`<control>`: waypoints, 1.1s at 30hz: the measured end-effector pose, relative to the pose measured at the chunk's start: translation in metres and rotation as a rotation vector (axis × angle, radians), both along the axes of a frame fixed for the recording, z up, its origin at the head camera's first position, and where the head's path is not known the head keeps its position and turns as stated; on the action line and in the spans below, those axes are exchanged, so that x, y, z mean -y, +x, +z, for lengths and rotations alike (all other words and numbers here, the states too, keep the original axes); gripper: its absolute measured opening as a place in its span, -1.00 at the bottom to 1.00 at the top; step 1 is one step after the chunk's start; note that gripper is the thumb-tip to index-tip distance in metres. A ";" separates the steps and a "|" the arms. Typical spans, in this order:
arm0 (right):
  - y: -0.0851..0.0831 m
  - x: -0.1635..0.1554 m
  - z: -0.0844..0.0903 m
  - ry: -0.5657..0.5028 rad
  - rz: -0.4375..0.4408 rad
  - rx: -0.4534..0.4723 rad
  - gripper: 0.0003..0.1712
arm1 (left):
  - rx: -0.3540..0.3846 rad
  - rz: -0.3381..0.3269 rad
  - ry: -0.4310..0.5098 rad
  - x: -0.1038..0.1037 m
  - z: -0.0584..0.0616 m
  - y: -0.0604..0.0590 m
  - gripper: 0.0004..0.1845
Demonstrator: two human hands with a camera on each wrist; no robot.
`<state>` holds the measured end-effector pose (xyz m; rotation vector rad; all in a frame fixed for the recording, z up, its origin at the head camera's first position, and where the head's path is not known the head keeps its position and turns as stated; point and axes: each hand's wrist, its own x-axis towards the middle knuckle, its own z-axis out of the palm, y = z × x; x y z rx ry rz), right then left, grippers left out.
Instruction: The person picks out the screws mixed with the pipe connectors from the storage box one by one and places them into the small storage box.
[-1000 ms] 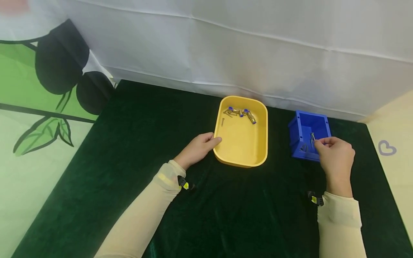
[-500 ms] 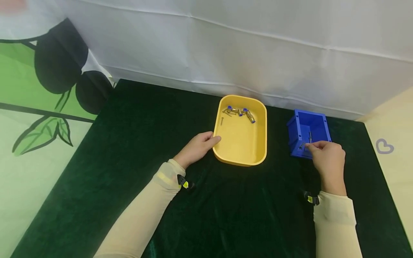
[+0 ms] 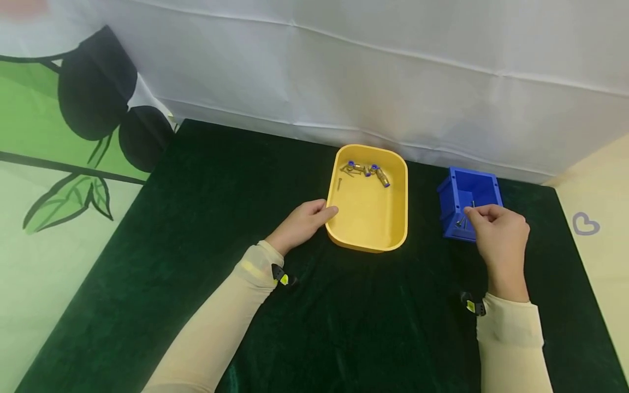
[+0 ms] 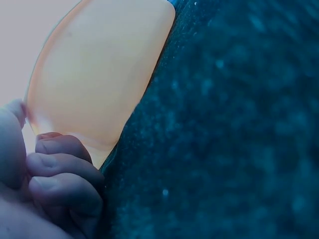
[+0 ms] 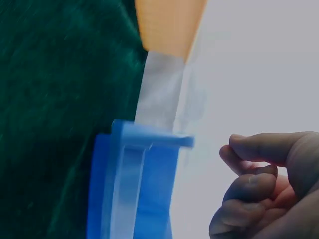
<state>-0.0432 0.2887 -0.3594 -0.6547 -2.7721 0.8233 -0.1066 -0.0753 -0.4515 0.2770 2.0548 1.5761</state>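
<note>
My left hand grips the near-left rim of a yellow plastic bin, thumb over the edge. In the left wrist view its fingers curl against the bin's outer wall. Brass fittings with blue collars and several small screws lie at the bin's far end, with one screw apart. Above the near-right part of a small blue bin is my right hand, thumb and forefinger tips together. Nothing shows between them in the right wrist view. A few screws lie inside the blue bin, partly hidden by the hand.
Dark green cloth covers the table. A white curtain hangs close behind both bins. A printed panel stands at the left, and a pale panel with a heart at the right.
My right hand has moved left over the blue bin, then risen slightly in the last half second. The left hand and yellow bin have stayed put.
</note>
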 end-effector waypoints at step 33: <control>-0.067 0.096 0.027 -0.136 0.227 -0.162 -0.65 | 0.023 -0.002 0.032 0.002 0.001 0.002 -0.52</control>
